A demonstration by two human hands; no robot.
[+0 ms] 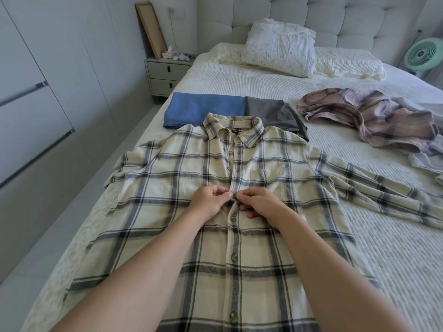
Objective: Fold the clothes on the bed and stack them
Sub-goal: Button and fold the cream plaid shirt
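A cream plaid flannel shirt (215, 188) lies face up and spread flat on the bed (359, 248), collar toward the headboard, one sleeve stretched out to the right. Both hands meet at its placket: the left hand (208, 202) and right hand (261, 203) each pinch the cloth at a button (232, 199), probably fastening it, though the button itself is mostly hidden under the fingertips. Closing the front would keep the two halves from sliding apart when the shirt is folded. Lower buttons look done up; those toward the collar seem open. Beyond the collar sit a folded blue garment (203, 109) and a folded grey garment (275, 116), side by side. A crumpled pink plaid garment (371, 118) waits to the right, clear of the work.
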